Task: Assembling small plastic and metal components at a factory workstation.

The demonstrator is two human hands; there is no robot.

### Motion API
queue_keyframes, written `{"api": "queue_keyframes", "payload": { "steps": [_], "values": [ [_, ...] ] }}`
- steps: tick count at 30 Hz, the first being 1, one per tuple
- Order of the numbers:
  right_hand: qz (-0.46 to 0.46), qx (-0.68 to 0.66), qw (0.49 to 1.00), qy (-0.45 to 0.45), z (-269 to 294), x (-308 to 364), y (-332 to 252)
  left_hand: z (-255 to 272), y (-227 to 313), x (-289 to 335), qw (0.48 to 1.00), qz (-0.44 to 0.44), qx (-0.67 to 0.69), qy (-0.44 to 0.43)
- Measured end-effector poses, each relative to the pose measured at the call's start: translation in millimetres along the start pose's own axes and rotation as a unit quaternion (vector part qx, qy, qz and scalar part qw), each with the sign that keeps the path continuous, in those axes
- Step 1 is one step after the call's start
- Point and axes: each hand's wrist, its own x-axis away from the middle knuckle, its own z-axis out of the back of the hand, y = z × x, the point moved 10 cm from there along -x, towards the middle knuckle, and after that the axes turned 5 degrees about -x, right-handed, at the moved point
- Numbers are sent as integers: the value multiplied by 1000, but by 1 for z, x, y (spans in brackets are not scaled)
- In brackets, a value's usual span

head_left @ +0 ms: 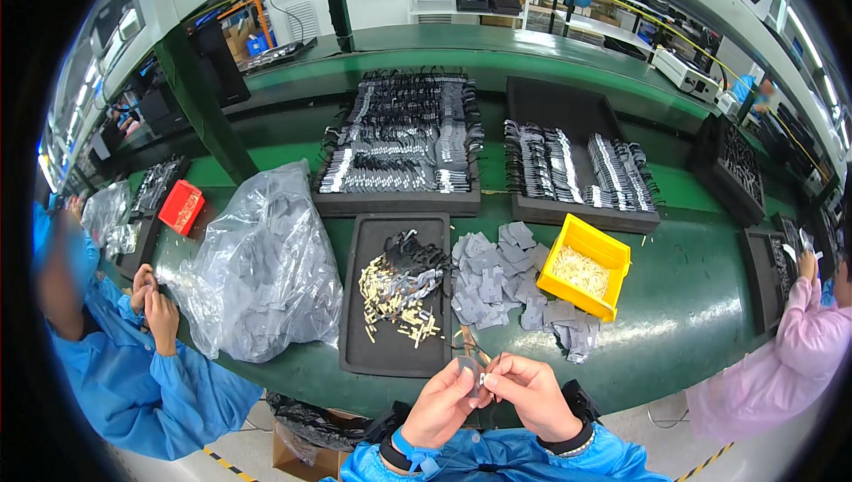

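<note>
Close to the bench's near edge, my two hands meet. My left hand (439, 404) is closed, pinching a thin grey flat piece (467, 365) between thumb and fingers. Fingertips of my right hand (535, 396) press on a small white part (482, 378) against that piece; a dark thin wire seems to run by it, too small to make out fully. Just beyond lies a pile of similar grey flat pieces (484, 278). To its left a black tray (355, 340) bears black cables with cream-coloured ends (399, 304).
A yellow bin (619, 260) of small cream parts (579, 272) stands right of the pile. Left is a large clear plastic bag (266, 260) of grey pieces. Behind, black foam trays (390, 205) hold rows of cabled parts. Co-workers in blue (151, 384) and pink (754, 384) sit on either side.
</note>
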Motion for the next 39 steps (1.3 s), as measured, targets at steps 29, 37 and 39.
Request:
{"api": "queue_keyframes", "payload": {
  "steps": [29,37,39],
  "values": [
    [-15,0,1000,-12,-7,6,8,-7,24,8,988,-129,-73,51],
    [-23,-1,1000,-10,-8,6,8,-8,24,8,987,-117,-92,66],
    [-26,2,1000,-9,-8,5,8,-8,24,8,987,-117,-90,63]
  ]
}}
